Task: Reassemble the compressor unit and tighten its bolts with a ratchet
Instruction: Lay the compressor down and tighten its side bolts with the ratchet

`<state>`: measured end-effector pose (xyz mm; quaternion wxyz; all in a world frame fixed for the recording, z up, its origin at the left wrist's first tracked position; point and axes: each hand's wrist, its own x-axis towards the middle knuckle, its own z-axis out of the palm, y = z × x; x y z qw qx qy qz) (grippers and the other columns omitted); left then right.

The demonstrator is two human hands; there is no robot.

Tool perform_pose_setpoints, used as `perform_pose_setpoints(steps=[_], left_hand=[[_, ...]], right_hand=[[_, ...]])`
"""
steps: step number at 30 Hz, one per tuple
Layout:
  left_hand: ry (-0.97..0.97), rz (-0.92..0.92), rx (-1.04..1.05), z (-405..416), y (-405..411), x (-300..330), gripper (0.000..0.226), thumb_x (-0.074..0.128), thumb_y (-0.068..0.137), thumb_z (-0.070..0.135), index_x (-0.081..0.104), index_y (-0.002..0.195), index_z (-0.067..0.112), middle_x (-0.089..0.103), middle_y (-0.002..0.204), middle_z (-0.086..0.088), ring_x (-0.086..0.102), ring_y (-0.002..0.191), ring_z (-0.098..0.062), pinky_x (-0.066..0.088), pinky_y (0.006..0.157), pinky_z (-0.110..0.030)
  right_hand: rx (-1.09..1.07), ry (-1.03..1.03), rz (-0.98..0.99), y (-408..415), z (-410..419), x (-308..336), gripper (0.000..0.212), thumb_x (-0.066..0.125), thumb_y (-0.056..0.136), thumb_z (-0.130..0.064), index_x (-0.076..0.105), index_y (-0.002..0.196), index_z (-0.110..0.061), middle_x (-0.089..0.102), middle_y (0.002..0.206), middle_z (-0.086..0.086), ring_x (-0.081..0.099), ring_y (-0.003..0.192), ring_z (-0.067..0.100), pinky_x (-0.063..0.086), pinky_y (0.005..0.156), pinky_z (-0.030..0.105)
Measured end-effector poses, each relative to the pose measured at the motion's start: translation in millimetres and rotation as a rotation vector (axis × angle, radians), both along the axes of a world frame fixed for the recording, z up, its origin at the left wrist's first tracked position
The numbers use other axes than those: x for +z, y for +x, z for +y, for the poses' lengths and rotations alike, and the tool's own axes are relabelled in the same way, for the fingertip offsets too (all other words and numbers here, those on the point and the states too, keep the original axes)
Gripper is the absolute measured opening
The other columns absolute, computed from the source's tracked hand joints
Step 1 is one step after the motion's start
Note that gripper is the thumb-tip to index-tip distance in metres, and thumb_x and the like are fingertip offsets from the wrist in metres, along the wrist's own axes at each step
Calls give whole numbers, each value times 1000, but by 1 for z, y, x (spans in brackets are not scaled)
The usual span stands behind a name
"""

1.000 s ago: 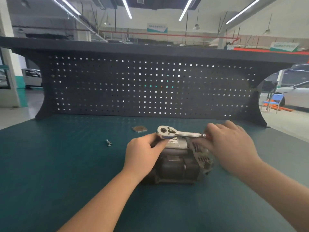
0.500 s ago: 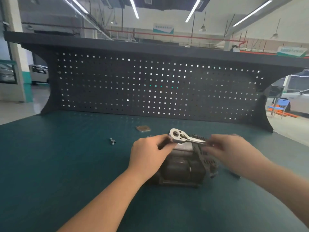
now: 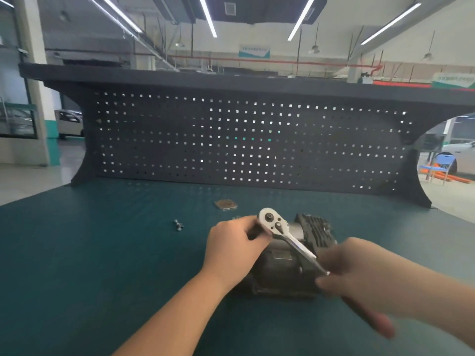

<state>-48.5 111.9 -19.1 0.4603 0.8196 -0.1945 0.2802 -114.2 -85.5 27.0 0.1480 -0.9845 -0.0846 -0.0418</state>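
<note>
Compressor [image 3: 290, 263]: dark, on green worktop [image 3: 102, 265], centre.
Ratchet [image 3: 285, 233]: head above compressor's left end, handle slanting down to the right.
Left hand [image 3: 235, 246]: fingers curled beneath ratchet head; what they pinch is hidden.
Right hand [image 3: 359, 271]: blurred, gripping handle end.
Loose bolt [image 3: 178, 225]: left of compressor, apart.
Small flat plate [image 3: 225, 204]: behind.

A dark pegboard [image 3: 244, 140] backs the teal workbench [image 3: 77, 253] beneath long ceiling strip lights [image 3: 208, 16].
</note>
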Motion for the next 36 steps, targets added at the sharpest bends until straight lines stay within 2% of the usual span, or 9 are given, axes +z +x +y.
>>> perform_pose_setpoints(steps=[4, 7, 12, 14, 18, 24, 27, 31, 36], left_hand=[[-10, -4, -8, -2, -3, 3, 17, 69, 81, 48, 61, 93, 58, 70, 85, 33, 66, 85, 8, 54, 81, -27], [-63, 14, -19, -2, -2, 3, 17, 59, 75, 58, 62, 91, 60, 70, 81, 31, 67, 83, 4, 55, 79, -31], [-121, 76, 31, -2, 1, -1, 18, 58, 70, 44, 69, 81, 36, 69, 68, 20, 63, 67, -9, 53, 66, -35], [-122, 74, 36, -2, 1, -2, 24, 58, 70, 42, 73, 81, 26, 70, 68, 15, 64, 68, -16, 54, 68, -40], [-47, -7, 4, -1, -3, 1, 41, 51, 66, 59, 70, 91, 33, 70, 69, 7, 62, 69, -22, 51, 69, -39], [-99, 27, -5, -2, 0, 1, 5, 67, 85, 40, 70, 84, 43, 71, 69, 15, 64, 72, -13, 49, 69, -31], [-102, 30, -7, 1, 2, -3, 12, 68, 85, 33, 70, 83, 44, 67, 64, 18, 60, 66, -7, 46, 61, -23], [-118, 58, 12, -1, 6, -6, 19, 68, 86, 28, 67, 88, 47, 71, 68, 13, 61, 65, -10, 52, 67, -31], [-100, 14, -27, 2, 7, -7, 11, 65, 80, 37, 67, 91, 39, 69, 66, 11, 54, 59, -13, 49, 63, -35]], right_hand=[[-107, -248, -320, 26, -14, 18, 19, 48, 97, -42, 58, 113, -40, 64, 110, -20, 54, 110, 12, 39, 95, 29], [-47, -322, -370, 20, -13, 18, 20, 46, 89, -48, 61, 97, -36, 68, 87, -12, 61, 86, 11, 47, 72, 25], [138, 564, 181, -18, 34, 6, 21, 54, 88, -47, 69, 82, -34, 71, 67, -11, 65, 57, 0, 46, 54, 11], [165, 669, 265, -16, 36, -5, 17, 55, 93, -37, 70, 93, -29, 72, 68, -14, 64, 56, -4, 45, 53, 6], [84, 351, 229, -1, 11, 1, 20, 61, 91, -34, 64, 75, -23, 66, 60, -13, 62, 58, 2, 48, 61, 12], [-52, -117, -321, 20, -4, 39, 23, 54, 90, -52, 48, 75, -36, 58, 73, -13, 56, 75, 13, 45, 66, 29], [-8, -88, -99, -2, 12, 29, 33, 52, 89, -48, 54, 73, -19, 63, 62, -10, 61, 59, 9, 44, 53, 22], [139, 847, 447, -27, 47, 17, 27, 52, 97, -20, 63, 72, -17, 71, 60, 1, 66, 50, 10, 48, 50, 14], [123, 671, 523, -13, 39, 7, 20, 58, 93, -18, 63, 74, -15, 68, 60, 1, 65, 53, 17, 56, 58, 26]])
